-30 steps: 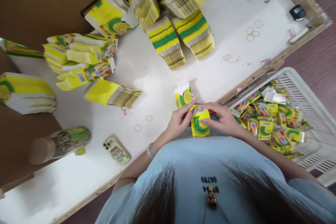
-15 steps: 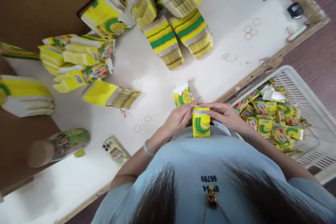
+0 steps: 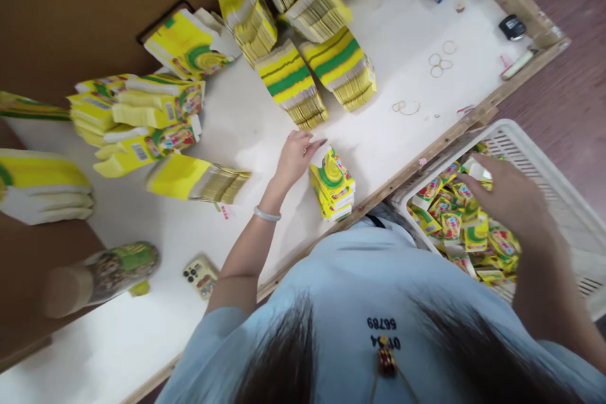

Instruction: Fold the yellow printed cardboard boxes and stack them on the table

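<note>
- At the near edge of the white table [image 3: 227, 126], a small pile of yellow-and-green cartons [image 3: 335, 183] was lying, close before the blue shirt [image 3: 360, 284].
- Left hand [image 3: 293, 158]: it had come to the far left side of this pile. Its fingers were loosely bent and no thing was seen gripped in them. The fingertips were just beside the top carton's white flap [image 3: 322, 155]; whether they touched it was not clear.
- Right hand [image 3: 516, 202]: it had moved over the white basket [image 3: 540, 161], to the right of the table. It was blurred, so one could not tell if it gripped something or was already free.
- Half a second earlier, both hands had held one yellow carton together near the body. Now they were well apart, and no carton showed between them.
- Below the right hand many small cartons [image 3: 475, 233] lay mixed, so that one carton could not be recognised among them.
- This change suggested, as a judgement, that the handling of that carton was finished or nearly so, and that the left hand was available for the pile.
- Farther away, the left bundle [image 3: 298, 85] and the right bundle [image 3: 338, 69] remained side by side.
</note>
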The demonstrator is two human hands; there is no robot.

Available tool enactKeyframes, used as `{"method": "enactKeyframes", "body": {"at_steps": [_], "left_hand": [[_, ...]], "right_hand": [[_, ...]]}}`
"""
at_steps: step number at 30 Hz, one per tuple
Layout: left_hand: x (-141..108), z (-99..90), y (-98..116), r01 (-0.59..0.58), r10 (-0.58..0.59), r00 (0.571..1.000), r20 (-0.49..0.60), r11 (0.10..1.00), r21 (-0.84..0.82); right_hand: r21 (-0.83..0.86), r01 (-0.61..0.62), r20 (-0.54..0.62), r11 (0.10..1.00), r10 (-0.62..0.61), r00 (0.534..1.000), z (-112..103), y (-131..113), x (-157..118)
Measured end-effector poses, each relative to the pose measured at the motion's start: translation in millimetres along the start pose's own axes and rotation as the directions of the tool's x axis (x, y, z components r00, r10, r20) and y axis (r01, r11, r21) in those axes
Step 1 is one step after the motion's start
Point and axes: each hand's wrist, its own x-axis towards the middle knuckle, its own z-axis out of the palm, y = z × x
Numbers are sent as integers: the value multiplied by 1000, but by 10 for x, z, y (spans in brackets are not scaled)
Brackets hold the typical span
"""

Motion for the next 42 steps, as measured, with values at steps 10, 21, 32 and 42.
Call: {"method": "enactKeyframes", "body": {"at_steps": [10,21,32,42], "left_hand": [[-381,-348,917,-52,-5,960,-279,980,-193],[-275,-199,853,97,-240,915,-324,911,-400],[-302,-58,670,197,-365,901,-233,825,-529],[-330,9,398,127,-156,932,-328,986,-109]], "right_hand": [[631,398,-295,666,-269,917,745,-2330,495],[582,339,-227,739,-253,941,1032,-2395,473],[478,308,-160,823,-264,951,1049,-2341,493],[559,179,-106,810,-144,984,1136,-2203,520]]}}
